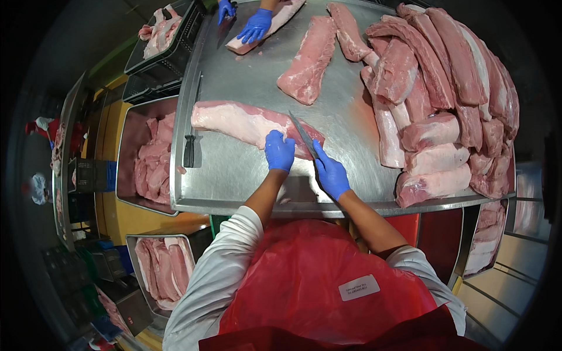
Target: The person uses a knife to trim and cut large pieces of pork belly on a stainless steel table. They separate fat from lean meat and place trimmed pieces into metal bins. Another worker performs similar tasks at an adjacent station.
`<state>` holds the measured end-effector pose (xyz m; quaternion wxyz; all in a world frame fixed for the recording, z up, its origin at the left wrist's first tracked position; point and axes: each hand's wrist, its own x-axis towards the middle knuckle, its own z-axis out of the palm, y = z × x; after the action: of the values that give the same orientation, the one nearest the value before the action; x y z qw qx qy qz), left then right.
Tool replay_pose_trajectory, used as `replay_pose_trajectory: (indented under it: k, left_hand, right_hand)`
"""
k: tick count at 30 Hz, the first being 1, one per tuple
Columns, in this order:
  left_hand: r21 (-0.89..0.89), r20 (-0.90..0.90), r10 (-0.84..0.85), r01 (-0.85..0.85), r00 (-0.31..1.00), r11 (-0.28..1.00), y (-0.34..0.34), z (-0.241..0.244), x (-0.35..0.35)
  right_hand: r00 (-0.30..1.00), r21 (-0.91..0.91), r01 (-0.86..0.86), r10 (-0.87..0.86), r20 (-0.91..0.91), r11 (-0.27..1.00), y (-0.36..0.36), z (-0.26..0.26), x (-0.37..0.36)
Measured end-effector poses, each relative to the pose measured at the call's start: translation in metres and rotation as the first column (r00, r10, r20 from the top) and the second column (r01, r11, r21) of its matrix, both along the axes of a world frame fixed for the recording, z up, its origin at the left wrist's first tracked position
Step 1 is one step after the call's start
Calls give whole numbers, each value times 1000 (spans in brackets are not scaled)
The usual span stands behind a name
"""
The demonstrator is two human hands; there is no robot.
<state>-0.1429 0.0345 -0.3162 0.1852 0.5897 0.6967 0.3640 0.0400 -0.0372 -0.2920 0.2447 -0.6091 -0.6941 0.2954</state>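
A boneless pork loin (237, 120) lies crosswise before me on the steel table (228, 175), its pale fat side partly up and redder meat exposed at the right end. My left hand (280, 151), in a blue glove, grips the loin's near edge with curled fingers. In my blue-gloved right hand (332, 173) is a knife (302, 134). Its blade points up and left across the loin's right part, with the index finger stretched along it. How deep the edge sits in the meat cannot be seen.
Another person's gloved hand (255, 26) rests on a far loin (281, 19); their other hand (226, 11) holds a knife. Loins are heaped (439, 87) at right. A black-handled tool (189, 151) lies left. Meat fills a steel bin (120, 175) beside the table.
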Motion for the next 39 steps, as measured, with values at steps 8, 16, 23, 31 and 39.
replay_pose_trajectory:
  k: [8,16,23,31,39]
  left_hand:
    - [-29,179,95,-91,979,995,3,-11,-21]
    - [-174,675,133,-18,726,985,-8,4,-21]
    - [-186,703,165,-46,692,982,-13,17,-17]
    - [-202,579,117,3,807,979,13,30,-36]
    - [-218,706,182,-34,685,975,-9,19,-84]
  right_hand:
    - [995,76,-88,92,-43,993,-1,-14,-19]
    - [995,63,-50,55,-79,997,27,-6,-53]
    - [981,-115,-167,153,-121,979,-26,-11,-29]
    - [944,-8,-51,45,-328,999,44,-25,-93]
    - [931,-335,-363,323,-170,870,-68,13,-14]
